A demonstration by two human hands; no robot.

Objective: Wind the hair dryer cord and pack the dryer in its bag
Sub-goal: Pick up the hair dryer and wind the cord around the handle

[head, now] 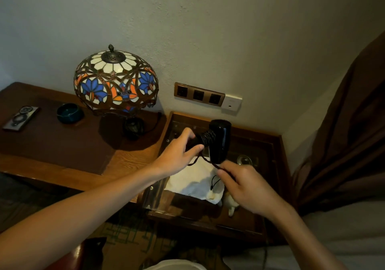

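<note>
A black hair dryer (219, 140) hangs in the air above a low wooden side table (277, 165). My left hand (179, 155) grips its handle, which points left. The dark cord (208, 137) is wrapped in several turns around the handle next to the barrel. A loose length of cord runs down to my right hand (245, 188), which pinches it just below the barrel. Under both hands lies a white cloth bag (193, 182) with a black drawstring, flat on the side table.
A stained-glass lamp (115, 82) stands on the wooden desk (129, 161) to the left, with a dark round dish (69, 113) and a small tray (20, 118). Wall sockets (199, 94) sit behind the side table. A brown curtain (343, 144) hangs at right.
</note>
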